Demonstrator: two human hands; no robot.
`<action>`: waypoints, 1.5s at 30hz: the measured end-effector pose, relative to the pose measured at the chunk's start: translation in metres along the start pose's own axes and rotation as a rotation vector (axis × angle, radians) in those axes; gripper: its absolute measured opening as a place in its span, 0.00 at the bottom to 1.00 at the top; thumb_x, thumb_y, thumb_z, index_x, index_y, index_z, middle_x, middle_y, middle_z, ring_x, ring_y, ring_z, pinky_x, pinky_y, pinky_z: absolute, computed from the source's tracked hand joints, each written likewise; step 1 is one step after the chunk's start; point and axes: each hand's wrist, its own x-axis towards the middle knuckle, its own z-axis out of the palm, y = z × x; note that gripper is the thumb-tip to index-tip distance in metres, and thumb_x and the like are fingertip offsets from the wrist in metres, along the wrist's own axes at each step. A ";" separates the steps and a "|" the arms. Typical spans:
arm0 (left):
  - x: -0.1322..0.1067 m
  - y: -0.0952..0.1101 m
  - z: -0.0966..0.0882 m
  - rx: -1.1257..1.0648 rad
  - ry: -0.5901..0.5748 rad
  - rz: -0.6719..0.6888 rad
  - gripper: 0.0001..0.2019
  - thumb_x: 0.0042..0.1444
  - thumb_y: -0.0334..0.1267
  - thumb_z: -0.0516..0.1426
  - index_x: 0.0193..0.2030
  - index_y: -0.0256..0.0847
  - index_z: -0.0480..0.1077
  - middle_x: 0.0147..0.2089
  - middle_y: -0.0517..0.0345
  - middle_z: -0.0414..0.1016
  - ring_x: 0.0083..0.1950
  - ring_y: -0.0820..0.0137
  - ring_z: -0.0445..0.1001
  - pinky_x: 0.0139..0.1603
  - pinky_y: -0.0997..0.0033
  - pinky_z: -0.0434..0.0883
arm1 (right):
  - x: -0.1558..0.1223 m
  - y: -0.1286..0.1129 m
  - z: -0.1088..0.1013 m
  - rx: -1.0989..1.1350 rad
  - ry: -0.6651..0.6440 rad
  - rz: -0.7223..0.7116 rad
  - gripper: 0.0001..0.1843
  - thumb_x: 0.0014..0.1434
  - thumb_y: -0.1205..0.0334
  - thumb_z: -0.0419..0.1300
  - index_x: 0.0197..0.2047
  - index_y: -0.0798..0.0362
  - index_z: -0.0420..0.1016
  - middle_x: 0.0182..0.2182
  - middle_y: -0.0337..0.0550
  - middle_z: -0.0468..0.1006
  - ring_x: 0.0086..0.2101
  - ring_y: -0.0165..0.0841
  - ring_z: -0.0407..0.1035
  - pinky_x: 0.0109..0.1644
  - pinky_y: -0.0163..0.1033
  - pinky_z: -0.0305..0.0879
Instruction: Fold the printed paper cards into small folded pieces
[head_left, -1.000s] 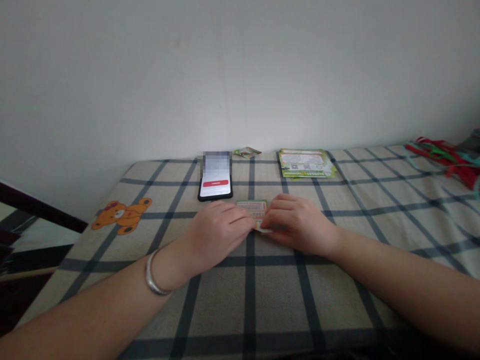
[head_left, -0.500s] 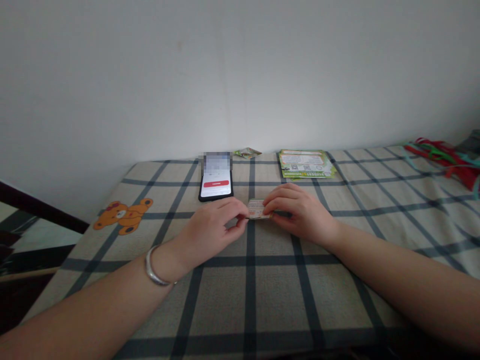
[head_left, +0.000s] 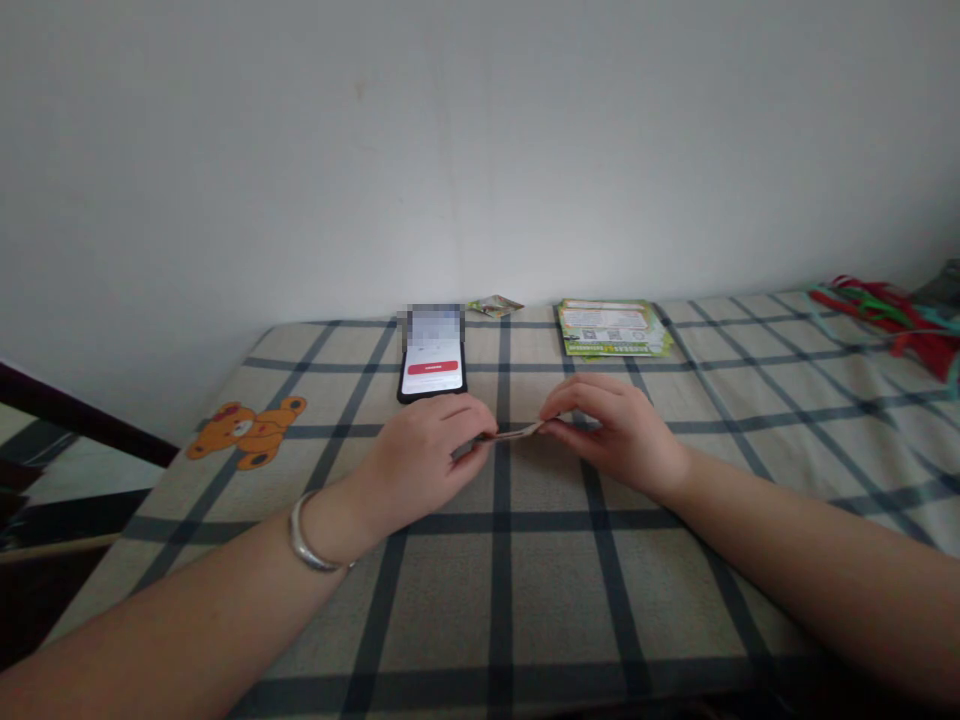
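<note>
Between my two hands is a small folded piece of printed paper (head_left: 516, 433), seen almost edge-on, low over the checked tablecloth (head_left: 555, 590). My left hand (head_left: 442, 440), with a silver bangle on its wrist, pinches the paper's left end between thumb and fingers. At the right end, the thumb and fingertips of my right hand (head_left: 611, 430) close on it. The fingers partly cover both ends. Just beyond my left hand lies a phone (head_left: 433, 355) with a lit screen and a red button.
By the wall (head_left: 480, 150), a stack of green-edged printed cards (head_left: 611, 328) lies right of a small folded paper piece (head_left: 496, 305). Red and green ribbons (head_left: 892, 320) are heaped at far right. A bear picture (head_left: 247, 432) decorates the cloth's left side.
The paper has tipped from showing its printed face to nearly edge-on. My right hand has shifted slightly right and its fingers have moved to the paper's end. My left hand is nearly still.
</note>
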 end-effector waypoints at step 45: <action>-0.001 -0.001 0.002 0.118 -0.082 0.190 0.12 0.61 0.30 0.55 0.48 0.45 0.75 0.59 0.54 0.69 0.63 0.58 0.62 0.62 0.48 0.65 | 0.004 0.012 0.009 -0.058 -0.071 0.499 0.08 0.56 0.59 0.62 0.40 0.51 0.75 0.27 0.37 0.76 0.27 0.29 0.68 0.29 0.35 0.60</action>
